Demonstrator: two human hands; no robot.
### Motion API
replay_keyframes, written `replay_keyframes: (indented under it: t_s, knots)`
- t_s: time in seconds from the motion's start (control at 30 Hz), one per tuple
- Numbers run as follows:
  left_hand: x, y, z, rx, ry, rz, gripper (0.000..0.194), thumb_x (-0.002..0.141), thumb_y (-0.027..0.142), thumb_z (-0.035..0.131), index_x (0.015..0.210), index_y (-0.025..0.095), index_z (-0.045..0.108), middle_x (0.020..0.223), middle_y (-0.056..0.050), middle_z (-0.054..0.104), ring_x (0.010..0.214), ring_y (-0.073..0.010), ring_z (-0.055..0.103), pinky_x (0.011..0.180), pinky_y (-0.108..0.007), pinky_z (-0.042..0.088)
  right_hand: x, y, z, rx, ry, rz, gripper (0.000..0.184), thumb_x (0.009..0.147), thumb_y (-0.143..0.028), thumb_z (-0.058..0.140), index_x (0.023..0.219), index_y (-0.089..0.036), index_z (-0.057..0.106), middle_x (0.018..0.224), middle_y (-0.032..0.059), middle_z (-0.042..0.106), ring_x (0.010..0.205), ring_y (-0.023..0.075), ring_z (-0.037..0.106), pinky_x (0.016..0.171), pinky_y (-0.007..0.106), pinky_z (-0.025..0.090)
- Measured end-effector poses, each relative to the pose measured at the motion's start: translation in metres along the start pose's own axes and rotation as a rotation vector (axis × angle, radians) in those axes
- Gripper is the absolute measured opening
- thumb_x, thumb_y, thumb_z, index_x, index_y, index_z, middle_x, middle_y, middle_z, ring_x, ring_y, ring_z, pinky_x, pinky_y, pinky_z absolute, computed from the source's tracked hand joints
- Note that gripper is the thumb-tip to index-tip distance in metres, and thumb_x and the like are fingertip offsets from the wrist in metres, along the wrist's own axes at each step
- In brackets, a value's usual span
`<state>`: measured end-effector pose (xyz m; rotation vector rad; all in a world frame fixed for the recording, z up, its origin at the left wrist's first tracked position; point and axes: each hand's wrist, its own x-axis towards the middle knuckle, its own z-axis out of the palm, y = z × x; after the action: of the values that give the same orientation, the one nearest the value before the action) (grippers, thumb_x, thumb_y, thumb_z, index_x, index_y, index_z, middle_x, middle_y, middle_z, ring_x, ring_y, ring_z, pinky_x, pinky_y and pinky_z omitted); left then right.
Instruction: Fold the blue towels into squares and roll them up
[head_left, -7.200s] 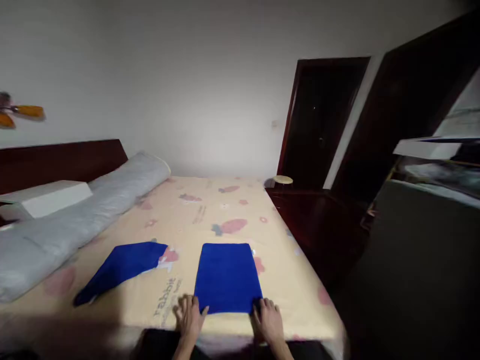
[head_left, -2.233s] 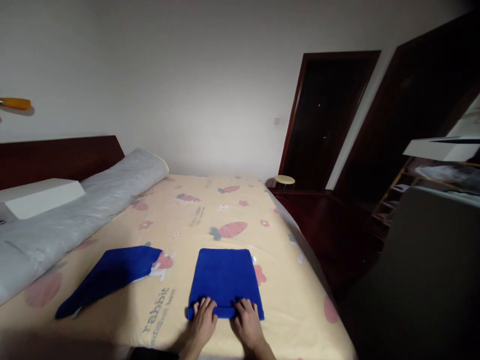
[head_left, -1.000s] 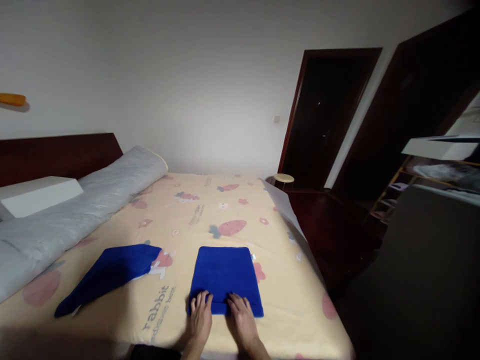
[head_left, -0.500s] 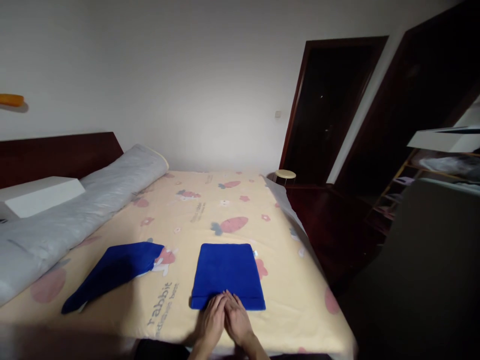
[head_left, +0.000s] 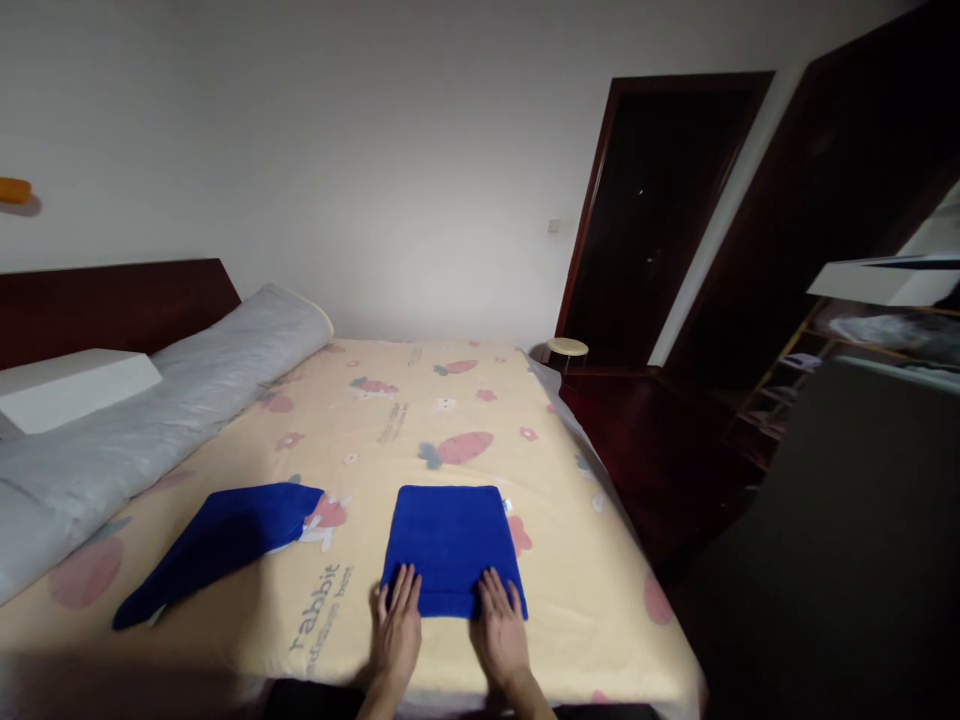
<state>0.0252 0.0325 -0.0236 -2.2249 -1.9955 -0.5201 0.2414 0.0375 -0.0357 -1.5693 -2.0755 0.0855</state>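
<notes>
A blue cloth (head_left: 454,530) lies flat as a near square on the bed's patterned sheet (head_left: 360,590), with a fold line along its near edge and a small white tag at its right side. My left hand (head_left: 400,625) rests on the cloth's near left corner, fingers stretched out. On the near right part lies my right hand (head_left: 501,622), its fingers also extended and flat. Both palms extend over the sheet in front of the cloth. Left of them, a second blue cloth (head_left: 225,540) lies crumpled at a slant, away from either hand.
A rolled grey quilt (head_left: 225,360) lies along the left side, with a white box (head_left: 82,385) by it. Beyond the bed's right edge are a round stool (head_left: 568,347), a dark door (head_left: 667,220) and a shelf rack (head_left: 795,370). A dark panel (head_left: 832,540) stands at right.
My hands were together at the middle of the cloth's near edge. They have moved apart, left and right, to its near corners. The camera view has shifted slightly.
</notes>
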Motion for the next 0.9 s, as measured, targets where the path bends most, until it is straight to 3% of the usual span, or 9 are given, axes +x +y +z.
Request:
replay_keyframes:
  t_s: [0.1,0.2,0.33,0.43,0.53,0.6,0.7,0.8,0.9]
  knots:
    - [0.011,0.023,0.006,-0.203,-0.071,0.123,0.061,0.084,0.005,0.030,0.136,0.029,0.051,0.142,0.000,0.056,0.132,-0.0128,0.049,0.110,-0.034,0.044,0.009,-0.035,0.006,0.114,-0.139,-0.132,0.058,0.079,-0.017,0.049,0.137,-0.018,0.053,0.143,0.0103,0.050,0.134,0.0247,0.045,0.113,0.043,0.033]
    - [0.018,0.029,0.009,-0.258,-0.132,0.160,0.059,0.086,0.008,0.030,0.138,0.027,0.049,0.140,-0.001,0.057,0.128,-0.0125,0.053,0.108,-0.033,0.047,0.019,-0.051,0.006,0.139,-0.217,-0.158,0.058,0.083,-0.020,0.046,0.141,-0.016,0.048,0.143,0.0107,0.050,0.133,0.0232,0.046,0.111,0.040,0.036]
    - [0.014,-0.003,0.000,-0.134,-0.137,0.172,0.049,0.095,0.023,0.032,0.143,0.029,0.042,0.148,-0.002,0.049,0.136,-0.0165,0.044,0.112,-0.040,0.040,0.021,-0.019,-0.002,0.055,-0.116,-0.006,0.044,0.098,-0.032,0.034,0.136,-0.021,0.054,0.141,0.0077,0.053,0.135,0.0248,0.044,0.112,0.045,0.034]
    - [0.008,-0.032,-0.012,-0.002,-0.103,0.026,0.048,0.096,0.033,0.034,0.143,0.032,0.040,0.150,-0.002,0.045,0.139,-0.0205,0.041,0.112,-0.047,0.035,0.015,0.017,-0.009,-0.022,-0.031,0.100,0.047,0.099,-0.041,0.035,0.136,-0.019,0.054,0.143,0.0099,0.050,0.135,0.0277,0.043,0.112,0.049,0.033]
    - [0.007,-0.041,-0.021,0.077,-0.036,-0.065,0.046,0.094,0.034,0.037,0.138,0.030,0.049,0.151,-0.005,0.043,0.141,-0.0269,0.036,0.113,-0.056,0.027,0.012,0.032,-0.011,-0.072,0.002,0.130,0.049,0.098,-0.043,0.037,0.135,-0.016,0.055,0.142,0.0128,0.050,0.135,0.0301,0.043,0.112,0.053,0.030]
    - [0.008,-0.033,-0.022,0.074,0.006,-0.056,0.044,0.093,0.028,0.036,0.133,0.028,0.056,0.151,-0.006,0.044,0.141,-0.0279,0.036,0.114,-0.057,0.025,0.014,0.023,-0.010,-0.078,0.004,0.118,0.048,0.099,-0.041,0.036,0.135,-0.016,0.055,0.143,0.0133,0.049,0.136,0.0297,0.042,0.113,0.052,0.029]
    - [0.013,-0.009,-0.014,-0.021,-0.026,0.031,0.046,0.091,0.015,0.032,0.124,0.026,0.064,0.140,-0.005,0.058,0.131,-0.0218,0.050,0.110,-0.044,0.037,0.023,-0.008,-0.008,0.014,-0.089,0.001,0.045,0.100,-0.033,0.031,0.136,-0.019,0.054,0.145,0.0092,0.048,0.138,0.0240,0.039,0.114,0.044,0.029]
    - [0.018,0.014,0.000,-0.109,-0.089,0.118,0.045,0.090,0.014,0.034,0.123,0.024,0.063,0.129,-0.005,0.066,0.120,-0.0177,0.058,0.102,-0.034,0.044,0.032,-0.038,-0.006,0.140,-0.245,-0.130,0.045,0.100,-0.030,0.029,0.138,-0.024,0.051,0.145,0.0047,0.048,0.139,0.0193,0.038,0.114,0.039,0.029]
    - [0.024,0.018,0.008,-0.096,-0.072,0.074,0.042,0.090,0.016,0.037,0.122,0.024,0.063,0.127,-0.004,0.066,0.118,-0.0181,0.057,0.101,-0.035,0.043,0.037,-0.046,-0.005,0.161,-0.332,-0.128,0.047,0.100,-0.036,0.029,0.142,-0.025,0.046,0.149,0.0045,0.044,0.140,0.0215,0.034,0.115,0.044,0.028]
